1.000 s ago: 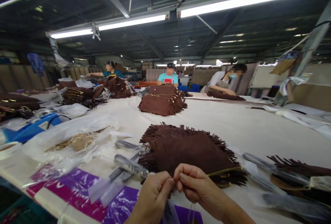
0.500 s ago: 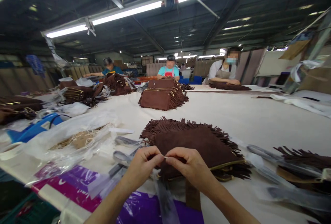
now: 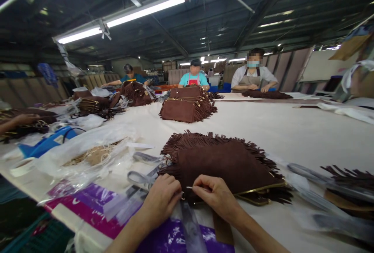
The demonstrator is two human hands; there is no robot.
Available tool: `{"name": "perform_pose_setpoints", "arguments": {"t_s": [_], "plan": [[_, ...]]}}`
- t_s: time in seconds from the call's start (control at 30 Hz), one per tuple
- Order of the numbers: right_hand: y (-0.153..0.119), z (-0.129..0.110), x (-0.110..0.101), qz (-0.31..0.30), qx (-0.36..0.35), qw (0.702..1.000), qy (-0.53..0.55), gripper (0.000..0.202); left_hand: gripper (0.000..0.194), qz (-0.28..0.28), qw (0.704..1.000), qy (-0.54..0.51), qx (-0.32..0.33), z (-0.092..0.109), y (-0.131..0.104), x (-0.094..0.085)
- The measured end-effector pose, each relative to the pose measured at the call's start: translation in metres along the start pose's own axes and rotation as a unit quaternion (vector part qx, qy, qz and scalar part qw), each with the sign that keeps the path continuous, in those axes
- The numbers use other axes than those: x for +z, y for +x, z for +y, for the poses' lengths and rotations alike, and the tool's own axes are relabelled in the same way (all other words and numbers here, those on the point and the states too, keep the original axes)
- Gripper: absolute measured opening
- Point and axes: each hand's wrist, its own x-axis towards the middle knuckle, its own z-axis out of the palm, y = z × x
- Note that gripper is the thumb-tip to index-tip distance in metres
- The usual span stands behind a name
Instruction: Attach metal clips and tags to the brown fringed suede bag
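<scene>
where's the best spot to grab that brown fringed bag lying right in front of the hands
Probably the brown fringed bag is best gripped along its near zipper edge, coming from the person's side. That edge is straight and firm-looking; the other sides are loose fringe. The left hand and right hand already pinch at its near corner.

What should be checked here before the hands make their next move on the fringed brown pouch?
1. Left hand on the near edge of the fringed brown pouch: ok.
2. Right hand pinching a thin pale string: ok.
3. Small metal ring between the hands in view: ok.
4. String passed through the ring: cannot tell.
5. Pouch flat on the table: ok.
</scene>
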Motion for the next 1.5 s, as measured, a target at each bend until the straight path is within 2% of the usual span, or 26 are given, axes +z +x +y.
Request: {"name": "perform_pose_setpoints", "arguments": {"t_s": [0.17, 0.33, 0.53, 0.8, 1.03, 1.23, 1.5], "plan": [[-0.004, 0.004, 0.005, -0.003, 0.008, 1.000, -0.028, 0.019, 0.015, -0.004, 0.999, 0.038, -0.003, -0.005, -0.001, 0.000], [-0.004, 0.005, 0.008, -0.004, 0.003, 0.999, -0.053, 0.017, 0.028, -0.022, 0.998, 0.042, 0.027, -0.008, -0.001, 0.002], [-0.003, 0.002, 0.008, -0.008, 0.010, 0.997, -0.081, 0.016, 0.006, -0.023, 0.997, 0.063, 0.030, -0.005, -0.003, -0.001], [-0.001, -0.008, 0.003, -0.026, -0.032, 0.994, -0.104, 0.017, 0.014, -0.023, 0.989, 0.137, 0.057, -0.003, 0.002, -0.012], [0.001, -0.022, 0.006, -0.019, -0.065, 0.976, -0.206, 0.015, 0.015, -0.001, 0.989, 0.142, 0.039, -0.005, 0.001, -0.011], [0.011, -0.031, -0.001, -0.061, -0.104, 0.954, -0.275, 0.013, 0.017, 0.009, 0.984, 0.169, 0.044, -0.007, 0.004, -0.014], [0.029, -0.043, -0.009, -0.118, -0.139, 0.915, -0.359, 0.015, 0.016, 0.012, 0.986, 0.154, 0.055, -0.009, 0.010, -0.017]]}}
